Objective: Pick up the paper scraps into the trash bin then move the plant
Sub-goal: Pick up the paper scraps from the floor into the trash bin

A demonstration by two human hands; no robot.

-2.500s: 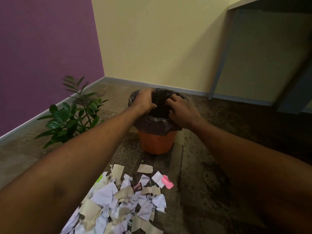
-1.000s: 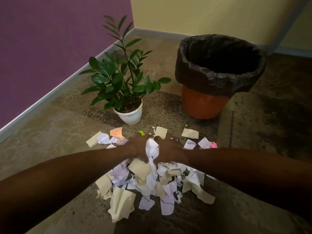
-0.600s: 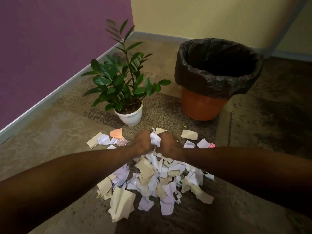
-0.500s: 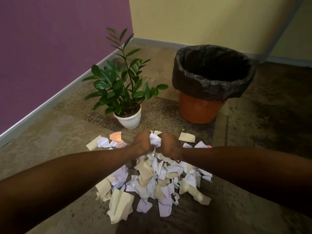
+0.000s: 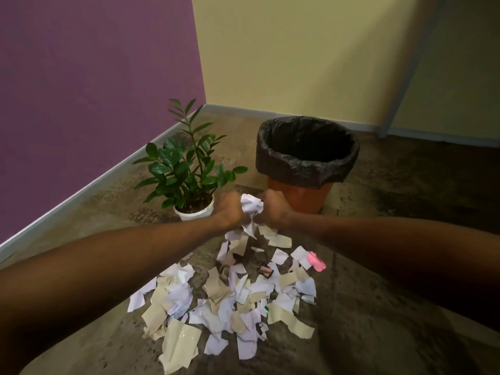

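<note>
My left hand [image 5: 230, 209] and my right hand [image 5: 273, 211] are pressed together around a bunch of paper scraps [image 5: 251, 208], held above the floor. A few pieces dangle and fall from it. Below lies a wide pile of white and beige paper scraps [image 5: 230, 296] with a pink piece [image 5: 315, 261] at its right edge. The trash bin [image 5: 303, 198], orange with a black bag over its rim, stands just beyond my right hand. The plant [image 5: 186, 169], green-leaved in a white pot, stands just beyond my left hand.
A purple wall [image 5: 81, 90] with a pale skirting runs along the left and a yellow wall [image 5: 297, 50] closes the back. A grey door frame [image 5: 397, 85] rises at the back right. The floor is mottled brown stone.
Both hands left the bin, came down into the pile, closed on a bunch of scraps and have now lifted it toward the bin. Loose pieces drop off. My view has tilted up.
</note>
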